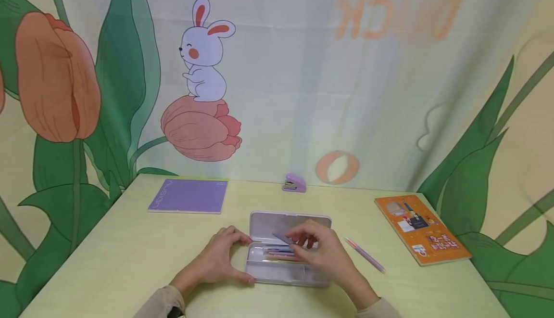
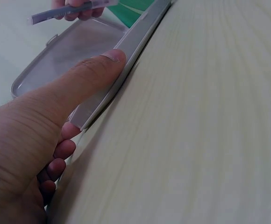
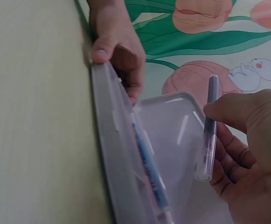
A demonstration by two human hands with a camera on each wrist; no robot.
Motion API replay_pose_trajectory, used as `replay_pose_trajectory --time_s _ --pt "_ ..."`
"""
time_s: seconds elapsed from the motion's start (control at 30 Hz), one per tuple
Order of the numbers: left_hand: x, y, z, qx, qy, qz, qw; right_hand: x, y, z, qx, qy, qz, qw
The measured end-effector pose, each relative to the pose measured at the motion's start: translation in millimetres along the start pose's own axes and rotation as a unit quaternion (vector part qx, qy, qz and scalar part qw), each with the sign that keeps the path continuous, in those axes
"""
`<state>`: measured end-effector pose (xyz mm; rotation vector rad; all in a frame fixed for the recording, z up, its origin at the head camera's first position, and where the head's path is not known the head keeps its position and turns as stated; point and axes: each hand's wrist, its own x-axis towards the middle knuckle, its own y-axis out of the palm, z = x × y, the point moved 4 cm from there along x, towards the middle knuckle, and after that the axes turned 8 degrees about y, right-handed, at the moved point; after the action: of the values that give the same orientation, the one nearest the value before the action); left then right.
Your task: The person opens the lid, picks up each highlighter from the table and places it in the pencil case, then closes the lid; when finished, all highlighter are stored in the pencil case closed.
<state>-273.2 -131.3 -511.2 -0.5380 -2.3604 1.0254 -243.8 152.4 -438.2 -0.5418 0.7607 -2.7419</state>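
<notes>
1. Pencil case open on the table, lid laid back on the far side. Several slim pens lie lengthwise in its far compartment, one blue.
2. Left hand grips the case's left end, thumb at near corner, fingers at far side.
3. Right hand pinches a grey pen between thumb and fingers, above the case.
4. Grey pen's long axis slants; grey end points left and away, clear end toward the palm.

Left hand curved, right fingers pinching
</notes>
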Motion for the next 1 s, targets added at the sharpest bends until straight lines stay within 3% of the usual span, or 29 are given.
replay_pose_trajectory --time_s 0.27,0.43,0.57,0.73,1.0 --pt "0.8 2.0 2.5 0.001 -0.001 0.003 1.0 -3.2 21.1 -9.4 0.001 0.02 0.029 0.9994" --pt "-0.2 2.1 2.9 0.005 -0.001 -0.003 1.0 -4.6 30.4 -10.1 -0.007 -0.002 0.041 0.9991" --pt "-0.7 1.0 1.0 0.004 0.006 -0.006 1.0 -5.7 34.5 -9.4 -0.015 0.003 0.06 0.9981" --pt "-0.4 0.6 0.4 0.003 0.008 -0.005 0.9999 -5.0 26.5 -11.2 -0.017 0.027 0.052 0.9981" --pt "1.0 0.8 0.4 0.006 -0.001 -0.003 1.0 0.2 -6.2 -8.9 -0.022 0.026 0.01 0.9994"
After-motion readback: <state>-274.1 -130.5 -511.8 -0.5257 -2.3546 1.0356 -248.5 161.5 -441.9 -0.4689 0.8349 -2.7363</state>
